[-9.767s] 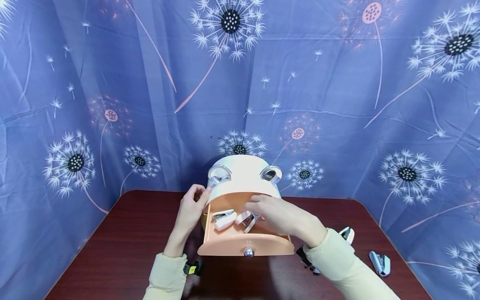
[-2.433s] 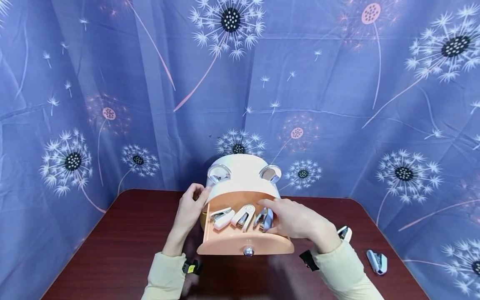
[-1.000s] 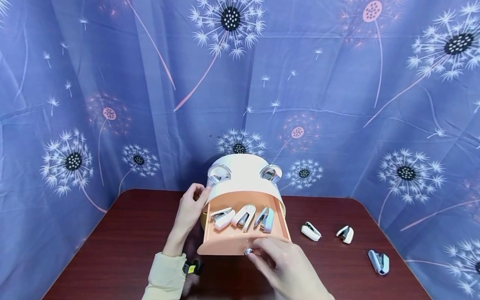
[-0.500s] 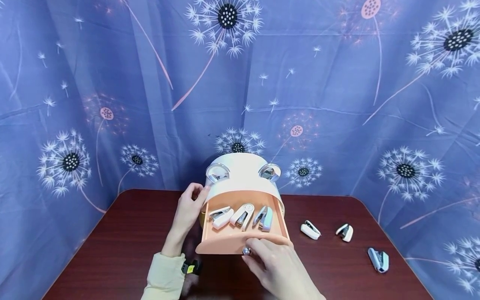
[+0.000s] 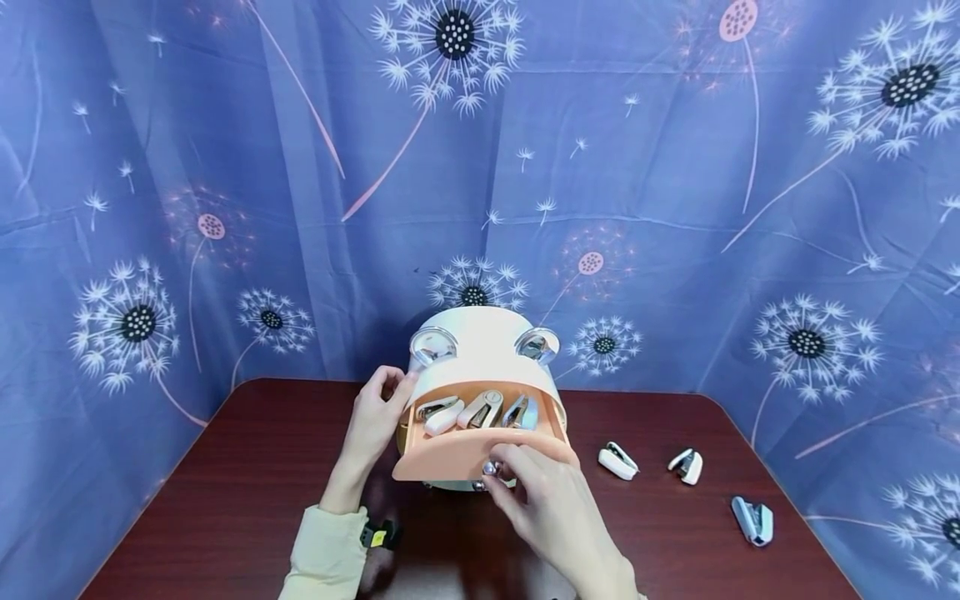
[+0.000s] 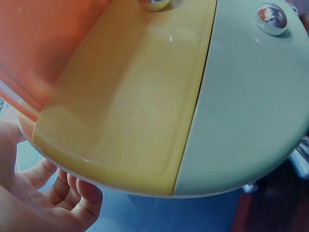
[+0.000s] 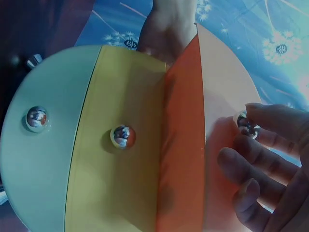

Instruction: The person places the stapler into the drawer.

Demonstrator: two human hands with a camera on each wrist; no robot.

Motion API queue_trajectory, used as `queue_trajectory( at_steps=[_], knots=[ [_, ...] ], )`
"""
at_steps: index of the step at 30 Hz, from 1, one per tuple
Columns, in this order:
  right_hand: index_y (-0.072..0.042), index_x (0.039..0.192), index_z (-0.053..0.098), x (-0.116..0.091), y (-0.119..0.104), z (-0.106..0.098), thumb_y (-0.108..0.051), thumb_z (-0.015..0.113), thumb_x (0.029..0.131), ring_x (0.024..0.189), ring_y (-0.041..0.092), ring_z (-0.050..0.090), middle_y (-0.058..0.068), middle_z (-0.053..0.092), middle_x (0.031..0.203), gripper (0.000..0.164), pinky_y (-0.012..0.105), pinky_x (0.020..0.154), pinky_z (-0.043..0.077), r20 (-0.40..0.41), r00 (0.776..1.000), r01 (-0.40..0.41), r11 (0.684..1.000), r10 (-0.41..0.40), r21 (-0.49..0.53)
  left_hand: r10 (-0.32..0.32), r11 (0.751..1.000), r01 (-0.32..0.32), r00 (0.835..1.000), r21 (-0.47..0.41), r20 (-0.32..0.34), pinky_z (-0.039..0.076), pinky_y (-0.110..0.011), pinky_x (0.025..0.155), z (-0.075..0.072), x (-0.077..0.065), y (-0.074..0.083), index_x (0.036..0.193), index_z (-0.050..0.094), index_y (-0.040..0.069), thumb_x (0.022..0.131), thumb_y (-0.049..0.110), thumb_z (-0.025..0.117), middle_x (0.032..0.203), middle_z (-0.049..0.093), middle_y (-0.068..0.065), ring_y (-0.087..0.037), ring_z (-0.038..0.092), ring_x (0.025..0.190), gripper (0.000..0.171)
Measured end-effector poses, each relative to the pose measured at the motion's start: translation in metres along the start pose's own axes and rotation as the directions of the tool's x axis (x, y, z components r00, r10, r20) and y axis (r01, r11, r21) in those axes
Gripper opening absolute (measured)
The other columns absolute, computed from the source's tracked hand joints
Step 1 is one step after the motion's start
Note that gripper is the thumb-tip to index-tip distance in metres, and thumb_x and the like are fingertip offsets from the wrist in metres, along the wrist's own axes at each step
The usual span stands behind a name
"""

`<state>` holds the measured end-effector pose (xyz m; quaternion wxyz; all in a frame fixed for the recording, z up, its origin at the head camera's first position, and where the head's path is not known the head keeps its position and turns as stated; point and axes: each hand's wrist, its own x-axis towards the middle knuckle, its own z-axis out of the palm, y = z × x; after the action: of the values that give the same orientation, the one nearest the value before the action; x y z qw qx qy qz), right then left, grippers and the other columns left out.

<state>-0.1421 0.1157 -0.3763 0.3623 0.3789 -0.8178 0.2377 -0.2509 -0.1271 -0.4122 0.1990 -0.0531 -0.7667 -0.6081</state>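
Observation:
A round white drawer cabinet point(image 5: 483, 342) stands at the middle of the table, its top peach drawer point(image 5: 446, 460) pulled partly out. Side by side in that drawer lie a pinkish-white mini stapler point(image 5: 444, 415), a white one point(image 5: 480, 410) and a light-blue one point(image 5: 521, 412). My right hand point(image 5: 551, 504) pinches the drawer's silver knob point(image 7: 243, 123) between thumb and forefinger, the other fingers bent near the drawer front. On the cabinet's left side, my left hand point(image 5: 375, 421) grips the shell's edge, fingers curled against its outside in the left wrist view.
Below the peach drawer are a yellow drawer front point(image 6: 130, 96) and a green one point(image 6: 246, 87), both with silver knobs. On the table's right lie a white stapler point(image 5: 618, 461), a cream one point(image 5: 686, 467) and a blue one point(image 5: 752, 521). A patterned curtain point(image 5: 480, 167) hangs behind.
Earlier my right hand was inside the drawer among the staplers, then moved to the knob. The drawer has since slid partway in, its staplers moving back with it. My left hand stays put.

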Motion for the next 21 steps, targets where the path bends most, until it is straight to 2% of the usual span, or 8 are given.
queue_trajectory(
  at_steps=[6, 13, 16, 21],
  knots=[
    [-0.014, 0.097, 0.065, 0.008, 0.009, 0.009, -0.009, 0.080, 0.079, 0.066, 0.000, 0.055, -0.014, 0.058, 0.080, 0.024, 0.014, 0.060, 0.043, -0.027, 0.998, -0.058, 0.998, 0.058, 0.015, -0.001, 1.000, 0.001, 1.000, -0.008, 0.010, 0.039, -0.024, 0.055, -0.001, 0.001, 0.001, 0.095, 0.061, 0.009, 0.093, 0.037, 0.067, 0.074, 0.050, -0.005, -0.018, 0.048, 0.064, 0.029],
    [-0.017, 0.096, 0.066, 0.017, 0.022, 0.020, -0.013, 0.079, 0.082, 0.059, 0.000, 0.053, -0.017, 0.058, 0.075, 0.019, 0.013, 0.056, 0.041, -0.016, 0.982, -0.186, 0.982, 0.186, 0.016, 0.004, 1.000, -0.003, 1.000, -0.015, 0.026, 0.040, -0.025, 0.057, -0.002, 0.001, 0.003, 0.096, 0.060, 0.009, 0.094, 0.039, 0.065, 0.075, 0.050, -0.005, -0.017, 0.048, 0.064, 0.031],
    [-0.017, 0.097, 0.066, 0.020, 0.027, 0.025, -0.013, 0.078, 0.083, 0.057, 0.001, 0.053, -0.016, 0.058, 0.074, 0.019, 0.014, 0.055, 0.041, -0.020, 0.977, -0.214, 0.976, 0.215, 0.030, 0.007, 1.000, -0.006, 1.000, -0.021, 0.023, 0.040, -0.025, 0.058, -0.002, 0.002, 0.003, 0.096, 0.060, 0.009, 0.094, 0.041, 0.065, 0.075, 0.050, -0.005, -0.018, 0.048, 0.065, 0.033],
    [-0.017, 0.099, 0.067, 0.021, 0.033, 0.032, -0.014, 0.078, 0.083, 0.058, -0.004, 0.051, -0.017, 0.057, 0.074, 0.020, 0.016, 0.054, 0.042, -0.013, 0.966, -0.257, 0.965, 0.258, 0.059, -0.004, 1.000, 0.004, 1.000, 0.004, 0.020, 0.040, -0.025, 0.062, -0.001, 0.001, 0.000, 0.095, 0.060, 0.010, 0.094, 0.041, 0.065, 0.077, 0.050, -0.005, -0.019, 0.049, 0.070, 0.032]
  ],
)
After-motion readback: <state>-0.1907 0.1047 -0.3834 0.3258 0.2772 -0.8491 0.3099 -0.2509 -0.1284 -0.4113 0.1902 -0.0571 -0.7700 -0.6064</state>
